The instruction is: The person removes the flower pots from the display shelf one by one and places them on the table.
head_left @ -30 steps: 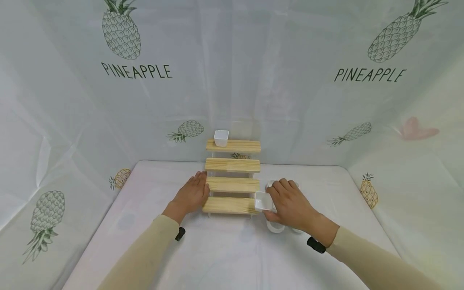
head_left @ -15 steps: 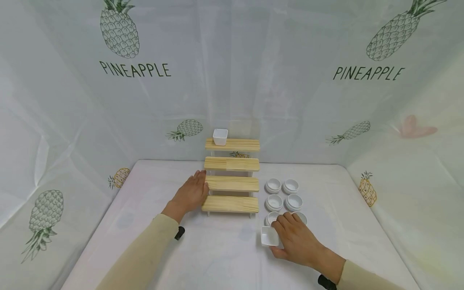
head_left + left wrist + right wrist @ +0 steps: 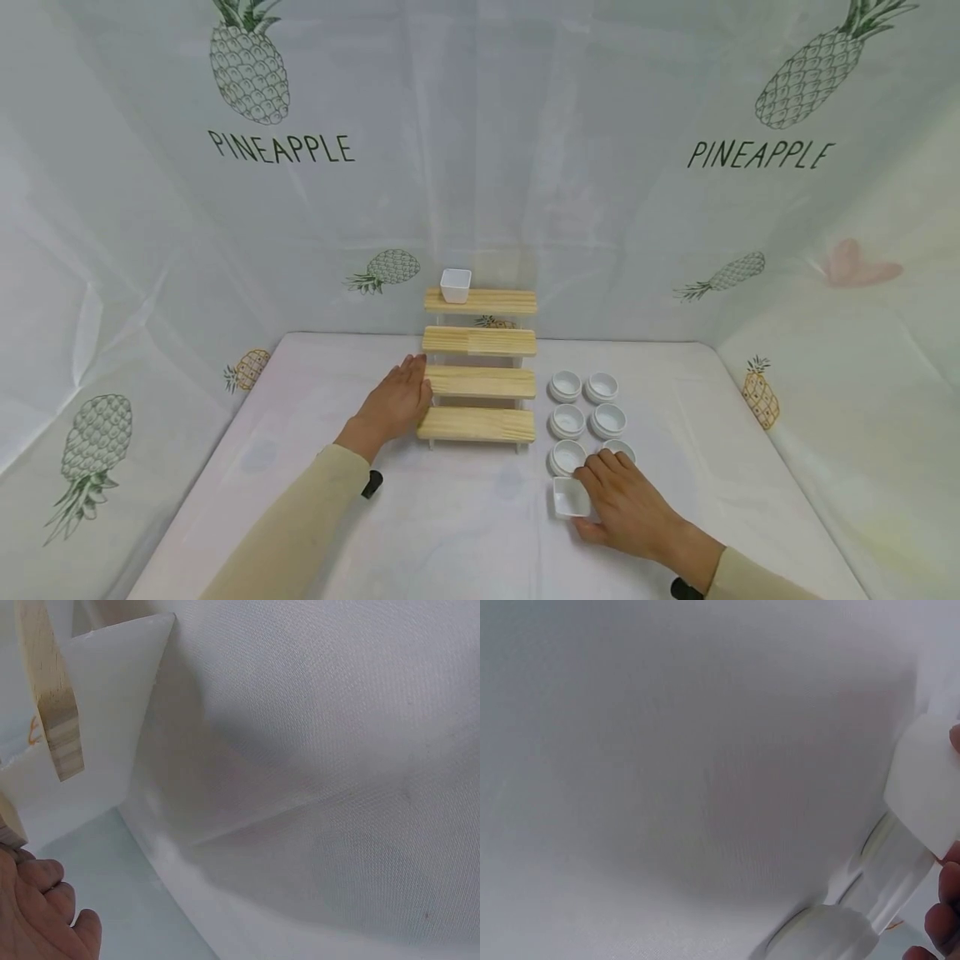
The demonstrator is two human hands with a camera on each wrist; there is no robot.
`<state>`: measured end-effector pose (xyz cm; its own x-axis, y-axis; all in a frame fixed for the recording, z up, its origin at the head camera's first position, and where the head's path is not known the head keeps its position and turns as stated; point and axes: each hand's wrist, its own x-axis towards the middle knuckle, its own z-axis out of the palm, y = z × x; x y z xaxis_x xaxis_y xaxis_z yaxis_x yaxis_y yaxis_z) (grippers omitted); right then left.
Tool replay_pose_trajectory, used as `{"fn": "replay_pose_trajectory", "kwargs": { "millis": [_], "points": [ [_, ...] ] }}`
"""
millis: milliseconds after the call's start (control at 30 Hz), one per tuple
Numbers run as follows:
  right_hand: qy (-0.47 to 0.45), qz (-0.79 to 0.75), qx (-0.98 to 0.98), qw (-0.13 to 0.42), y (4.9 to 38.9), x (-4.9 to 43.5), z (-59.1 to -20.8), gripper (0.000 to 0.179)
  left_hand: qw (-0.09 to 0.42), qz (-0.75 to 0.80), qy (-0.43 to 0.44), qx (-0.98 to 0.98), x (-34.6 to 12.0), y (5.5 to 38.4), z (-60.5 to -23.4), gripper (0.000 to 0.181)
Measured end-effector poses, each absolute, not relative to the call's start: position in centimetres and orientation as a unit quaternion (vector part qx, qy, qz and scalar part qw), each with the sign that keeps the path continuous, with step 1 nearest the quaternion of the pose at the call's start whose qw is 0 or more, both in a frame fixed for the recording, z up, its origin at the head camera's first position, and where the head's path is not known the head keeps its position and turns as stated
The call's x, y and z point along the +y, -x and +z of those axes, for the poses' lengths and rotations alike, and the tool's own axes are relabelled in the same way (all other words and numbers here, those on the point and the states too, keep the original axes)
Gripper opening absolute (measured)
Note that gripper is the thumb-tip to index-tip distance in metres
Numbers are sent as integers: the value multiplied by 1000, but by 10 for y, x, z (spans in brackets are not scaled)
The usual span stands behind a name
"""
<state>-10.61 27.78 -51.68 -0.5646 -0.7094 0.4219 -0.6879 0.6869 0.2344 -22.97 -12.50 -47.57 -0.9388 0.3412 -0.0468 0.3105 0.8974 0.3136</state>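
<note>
My right hand (image 3: 628, 510) holds a small square white bowl (image 3: 572, 497) between thumb and fingers at the front of the round white dishes (image 3: 567, 458). In the right wrist view the square bowl (image 3: 924, 784) is close beside these dishes, with fingertips at its side. Flat against the left side of a four-step wooden stand (image 3: 480, 423), my left hand (image 3: 392, 402) touches it with fairly straight fingers. A second square white bowl (image 3: 456, 285) sits at the left end of the top step. My right fingers partly cover one round dish (image 3: 619, 450).
The round white dishes stand in two columns right of the stand, on a white cloth (image 3: 420, 533). A pale curtain (image 3: 480, 167) with pineapple prints rises behind and at both sides.
My right hand has brought the square bowl from beside the lowest step toward me, then slightly right, to the front of the round dishes. My left hand has stayed against the stand.
</note>
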Motion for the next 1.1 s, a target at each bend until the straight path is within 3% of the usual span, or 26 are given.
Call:
{"fn": "replay_pose_trajectory", "kwargs": {
  "millis": [767, 1100],
  "points": [
    [-391, -10, -886, 248, 107, 282, -521, 58, 45, 155, -166, 973, -124, 231, -479, 67],
    [-397, 5, -877, 270, 119, 276, -501, 57, 37, 163, -170, 971, -124, 230, -480, 66]
  ]
}}
